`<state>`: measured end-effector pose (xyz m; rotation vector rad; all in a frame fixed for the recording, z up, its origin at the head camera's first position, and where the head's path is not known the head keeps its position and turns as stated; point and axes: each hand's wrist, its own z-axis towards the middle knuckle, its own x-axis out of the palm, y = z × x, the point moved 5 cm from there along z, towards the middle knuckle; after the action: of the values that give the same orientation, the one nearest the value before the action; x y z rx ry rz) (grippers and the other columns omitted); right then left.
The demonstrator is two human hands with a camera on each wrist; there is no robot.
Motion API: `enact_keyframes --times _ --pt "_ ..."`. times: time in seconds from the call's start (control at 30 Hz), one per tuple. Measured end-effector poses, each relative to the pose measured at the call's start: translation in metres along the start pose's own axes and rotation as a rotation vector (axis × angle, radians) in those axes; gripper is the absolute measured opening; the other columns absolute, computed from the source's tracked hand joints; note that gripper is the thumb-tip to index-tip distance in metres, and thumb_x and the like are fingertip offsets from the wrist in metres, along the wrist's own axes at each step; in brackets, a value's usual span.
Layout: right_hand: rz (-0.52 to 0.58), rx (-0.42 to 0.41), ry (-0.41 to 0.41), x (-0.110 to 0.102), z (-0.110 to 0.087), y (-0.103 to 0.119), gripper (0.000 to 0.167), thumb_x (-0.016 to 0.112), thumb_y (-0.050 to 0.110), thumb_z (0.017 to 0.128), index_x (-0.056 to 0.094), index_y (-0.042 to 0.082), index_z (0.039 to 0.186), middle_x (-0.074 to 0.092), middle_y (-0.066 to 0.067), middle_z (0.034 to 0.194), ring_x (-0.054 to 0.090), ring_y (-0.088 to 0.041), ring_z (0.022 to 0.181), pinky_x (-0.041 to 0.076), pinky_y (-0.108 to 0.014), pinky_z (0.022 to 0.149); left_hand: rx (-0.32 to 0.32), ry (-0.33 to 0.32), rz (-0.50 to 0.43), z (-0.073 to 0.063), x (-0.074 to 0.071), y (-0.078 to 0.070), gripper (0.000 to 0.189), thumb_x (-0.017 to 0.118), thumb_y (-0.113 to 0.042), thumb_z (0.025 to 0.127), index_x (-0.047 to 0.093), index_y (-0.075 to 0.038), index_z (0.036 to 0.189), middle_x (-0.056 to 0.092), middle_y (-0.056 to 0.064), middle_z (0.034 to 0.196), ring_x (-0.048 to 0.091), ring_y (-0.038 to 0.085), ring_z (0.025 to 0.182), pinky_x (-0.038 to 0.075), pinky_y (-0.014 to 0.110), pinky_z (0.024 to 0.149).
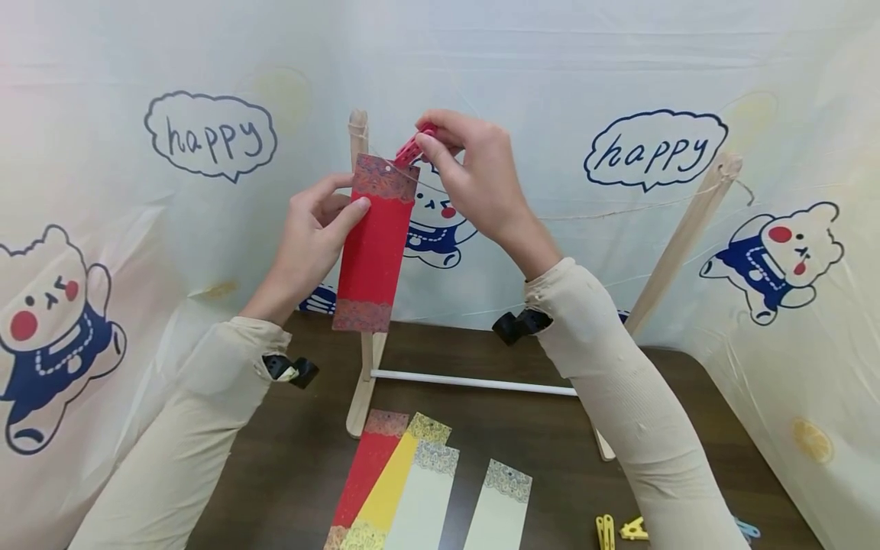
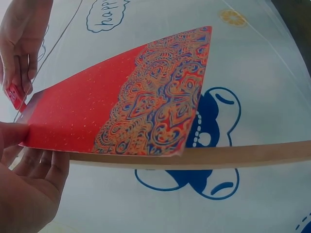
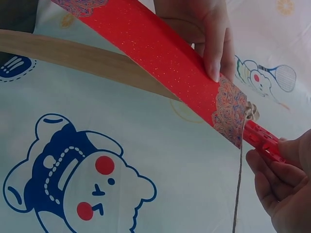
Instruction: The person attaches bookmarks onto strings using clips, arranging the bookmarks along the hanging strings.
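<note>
A red card (image 1: 374, 256) with patterned bands at both ends is held upright against the twine (image 1: 605, 216), near the left post. My left hand (image 1: 309, 233) pinches its left edge, thumb in front and fingers behind. My right hand (image 1: 484, 172) pinches a red clothespin (image 1: 411, 148) by its handle end. In the right wrist view, the tip of the clothespin (image 3: 262, 141) is right at the card's top edge, beside the twine. A small hole shows in the card's top band.
Twine runs between two wooden posts (image 1: 677, 248), joined low down by a white rod (image 1: 474, 382). On the dark table (image 1: 275, 458) lie another red card (image 1: 371, 466), a yellow card (image 1: 388, 489) and white cards (image 1: 426, 496). Yellow clothespins (image 1: 605, 531) lie at the front right.
</note>
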<state>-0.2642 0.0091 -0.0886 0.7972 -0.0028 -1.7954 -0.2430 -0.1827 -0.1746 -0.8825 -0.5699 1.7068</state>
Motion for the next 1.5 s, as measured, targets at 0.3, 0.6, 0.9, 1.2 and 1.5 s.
enact_keyframes --times 0.3,0.6,0.9,1.2,1.5 --pt "0.044 0.025 0.011 0.007 0.009 -0.002 0.026 0.06 0.014 0.1 0.067 0.002 0.122 0.073 -0.008 0.113 0.069 -0.008 0.1 0.051 -0.018 0.091 -0.004 -0.015 0.012 0.001 -0.006 -0.001 0.039 0.06 -0.03 0.1 0.057 -0.021 0.137 0.069 0.008 0.116 0.069 0.022 0.098 0.059 0.033 0.08" --pt "0.135 0.047 0.003 0.011 0.013 -0.007 0.025 0.062 0.014 0.099 0.068 0.0 0.118 0.074 -0.01 0.104 0.071 -0.015 0.094 0.05 -0.02 0.094 0.006 -0.02 0.029 0.004 -0.012 -0.004 0.039 0.061 -0.03 0.099 0.057 -0.021 0.137 0.069 0.007 0.118 0.068 0.022 0.099 0.059 0.032 0.081" --pt "0.251 0.075 0.002 0.015 0.013 -0.01 0.024 0.061 0.014 0.099 0.069 -0.001 0.116 0.074 -0.011 0.104 0.07 -0.015 0.094 0.052 -0.024 0.092 0.011 -0.015 0.045 0.004 -0.013 -0.004 0.038 0.061 -0.029 0.099 0.058 -0.019 0.136 0.07 0.008 0.115 0.069 0.021 0.096 0.059 0.031 0.08" --pt "0.33 0.13 -0.04 0.014 0.014 -0.013 0.022 0.061 0.011 0.099 0.069 -0.002 0.114 0.075 -0.012 0.101 0.071 -0.016 0.089 0.053 -0.026 0.089 0.0 -0.01 0.031 0.003 -0.014 -0.003 0.038 0.061 -0.026 0.099 0.058 -0.016 0.136 0.07 0.011 0.114 0.069 0.022 0.095 0.058 0.028 0.078" --pt "0.257 0.08 -0.033 0.018 0.013 -0.01 0.021 0.062 0.011 0.099 0.07 -0.002 0.113 0.075 -0.012 0.102 0.071 -0.015 0.093 0.053 -0.023 0.09 0.005 -0.017 0.029 0.005 -0.015 -0.004 0.038 0.062 -0.026 0.099 0.058 -0.016 0.136 0.07 0.011 0.114 0.069 0.021 0.094 0.058 0.027 0.078"
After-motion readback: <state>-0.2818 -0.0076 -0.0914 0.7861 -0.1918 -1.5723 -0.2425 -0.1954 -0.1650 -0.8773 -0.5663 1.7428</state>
